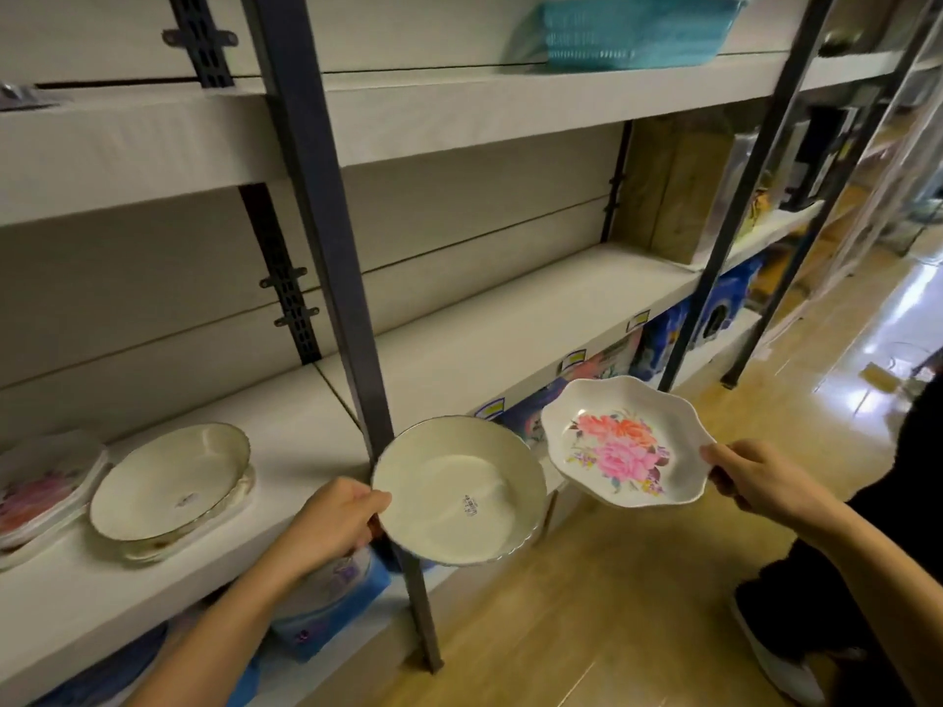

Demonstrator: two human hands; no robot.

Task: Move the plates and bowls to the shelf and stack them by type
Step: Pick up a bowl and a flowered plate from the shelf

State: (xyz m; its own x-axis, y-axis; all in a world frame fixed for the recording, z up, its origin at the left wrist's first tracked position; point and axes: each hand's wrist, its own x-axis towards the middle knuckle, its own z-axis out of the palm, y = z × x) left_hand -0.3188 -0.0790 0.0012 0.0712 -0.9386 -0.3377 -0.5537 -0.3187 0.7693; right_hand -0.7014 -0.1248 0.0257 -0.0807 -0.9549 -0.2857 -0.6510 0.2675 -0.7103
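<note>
At the lower left edge of the frame a stack of floral plates (41, 489) sits on the white shelf (286, 451), with a stack of cream bowls (171, 489) just beside it. Toward the lower centre, the left hand (331, 523) grips the rim of a cream fluted bowl (459, 489), held in front of the shelf edge. To its right, a scalloped floral plate (625, 441) is pinched at its rim by the right hand (755, 482), over the wooden floor (638, 604).

Teal basket (633, 30), brown box (673, 186), wooden floor (638, 604)
</note>
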